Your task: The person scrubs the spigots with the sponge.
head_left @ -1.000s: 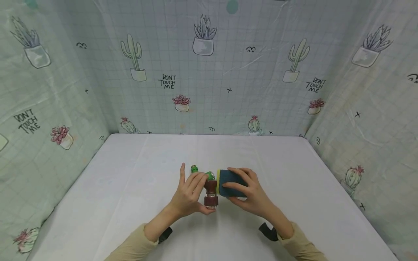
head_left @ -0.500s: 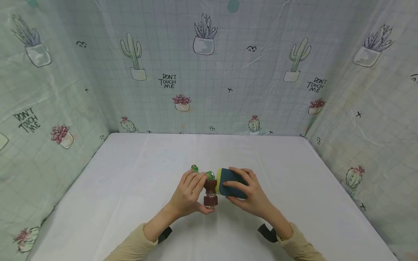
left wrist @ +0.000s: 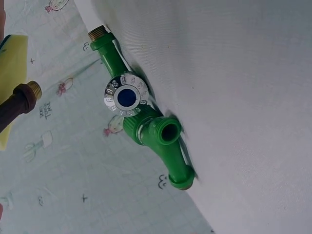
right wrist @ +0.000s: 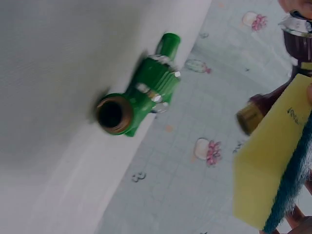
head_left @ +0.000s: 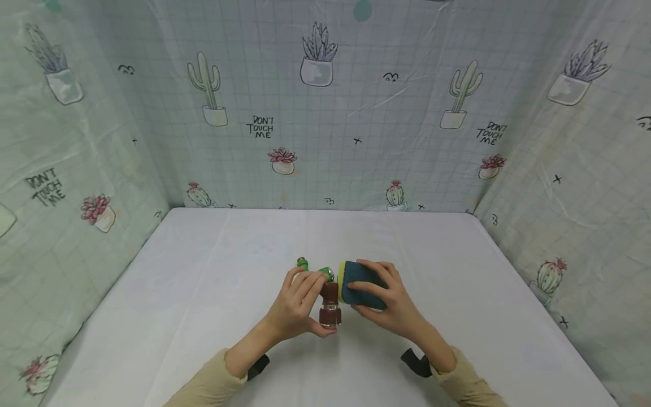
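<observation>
Since the earlier frame, the left index finger has folded down. Left hand [head_left: 297, 302] grips the brown valve [head_left: 329, 302]; right hand [head_left: 391, 302] clasps the sponge [head_left: 358, 282], apparently touching it. Steady the valve while wiping.

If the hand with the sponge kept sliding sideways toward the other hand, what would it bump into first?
Most likely the brown valve that the left hand grips. The right hand holds the sponge with its yellow side facing that valve, nearly touching it. The green valve lies farther back on the table, though depth is hard to judge.
</observation>
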`<state>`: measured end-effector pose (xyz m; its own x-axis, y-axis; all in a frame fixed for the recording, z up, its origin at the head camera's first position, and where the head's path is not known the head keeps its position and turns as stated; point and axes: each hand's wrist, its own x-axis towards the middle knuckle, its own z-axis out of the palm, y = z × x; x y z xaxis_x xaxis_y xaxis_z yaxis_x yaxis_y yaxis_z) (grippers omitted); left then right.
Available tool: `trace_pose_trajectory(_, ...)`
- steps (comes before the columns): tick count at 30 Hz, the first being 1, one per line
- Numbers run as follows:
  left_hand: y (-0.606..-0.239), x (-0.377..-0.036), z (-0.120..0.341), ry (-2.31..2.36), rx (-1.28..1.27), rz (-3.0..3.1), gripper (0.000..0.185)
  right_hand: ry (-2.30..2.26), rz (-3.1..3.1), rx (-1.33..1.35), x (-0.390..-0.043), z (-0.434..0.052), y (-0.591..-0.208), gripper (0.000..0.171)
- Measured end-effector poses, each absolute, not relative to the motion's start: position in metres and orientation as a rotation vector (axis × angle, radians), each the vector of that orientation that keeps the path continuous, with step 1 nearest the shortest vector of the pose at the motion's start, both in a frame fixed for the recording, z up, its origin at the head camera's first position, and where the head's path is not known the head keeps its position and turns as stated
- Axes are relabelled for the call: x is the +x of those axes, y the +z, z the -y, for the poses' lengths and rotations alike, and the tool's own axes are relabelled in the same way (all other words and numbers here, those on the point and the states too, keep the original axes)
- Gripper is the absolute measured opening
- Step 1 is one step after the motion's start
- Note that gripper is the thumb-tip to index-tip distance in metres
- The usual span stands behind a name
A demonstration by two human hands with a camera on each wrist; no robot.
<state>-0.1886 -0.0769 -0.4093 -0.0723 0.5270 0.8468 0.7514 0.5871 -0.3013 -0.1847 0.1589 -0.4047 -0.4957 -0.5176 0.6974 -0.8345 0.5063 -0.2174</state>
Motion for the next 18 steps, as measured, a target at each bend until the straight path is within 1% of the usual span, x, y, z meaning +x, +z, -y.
trace_pose_trajectory(4,-0.409,-0.189,0.077,-0.228,-1.054,1.751,0.089,0.772,2.16,1.109,-0.183,-0.152,-0.4,0.031)
trace_pose_trajectory(13,-0.414,-0.19,0.073,-0.186,-1.058,1.762,0.094,0.835,2.185,1.125,-0.176,-0.141,-0.4,0.037)
trace_pose_trajectory(18,-0.412,-0.192,0.074,-0.165,-1.025,1.755,0.093,0.8,2.166,1.104,-0.178,-0.141,-0.399,0.034)
